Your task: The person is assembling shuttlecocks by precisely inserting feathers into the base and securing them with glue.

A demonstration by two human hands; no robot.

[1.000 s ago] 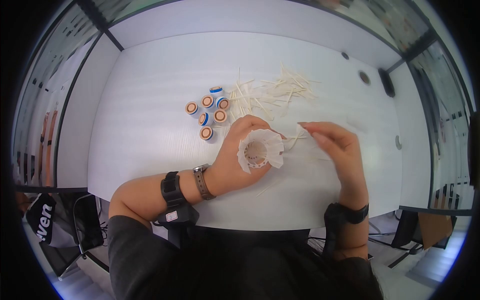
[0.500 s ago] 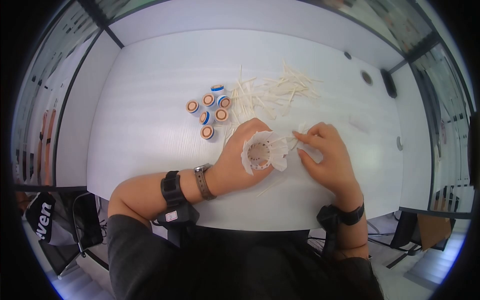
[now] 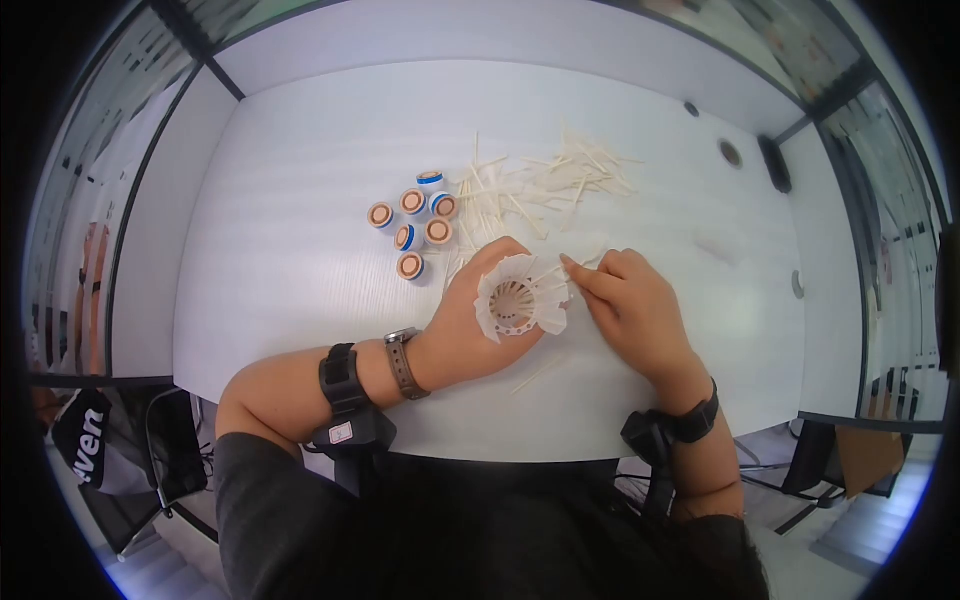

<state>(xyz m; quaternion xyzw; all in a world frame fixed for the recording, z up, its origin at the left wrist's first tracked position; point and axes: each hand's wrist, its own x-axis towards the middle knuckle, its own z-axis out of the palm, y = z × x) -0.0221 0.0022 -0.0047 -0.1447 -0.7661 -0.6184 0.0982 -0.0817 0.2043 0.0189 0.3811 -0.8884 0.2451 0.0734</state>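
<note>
"What is at the centre of your work?"

"A frilled white cup (image 3: 548, 300), its mouth turned up toward you, raised over the front part of the bench (image 3: 290, 190). A ring of small holes lines it, and pale ribs run down inside."

"And what is supporting it?"

"Your left hand (image 3: 468, 318), back of the hand uppermost, fingers curled around the cup's outside. Your left elbow is bent, the forearm angled in from the side, a brown-strapped watch (image 3: 404, 362) at the wrist and a black strapped device (image 3: 346, 400) behind it."

"Your right hand?"

"Your right hand (image 3: 638, 312) faces it, wrist bent inward, the forearm rising from the bench's front edge. The index finger reaches to a thin pale stick (image 3: 588, 263) beside the cup's frill, the other fingers folded in. Your thumb is largely hidden, so whether they pinch the stick cannot be told."

"What lies around you?"

"Beyond your hands, a heap of pale sticks (image 3: 490, 195) spreads across the bench. Left of the heap stand seven round containers (image 3: 438, 231), blue-banded with tan ringed tops. One loose stick (image 3: 538, 375) lies nearer you, below the cup."
</note>
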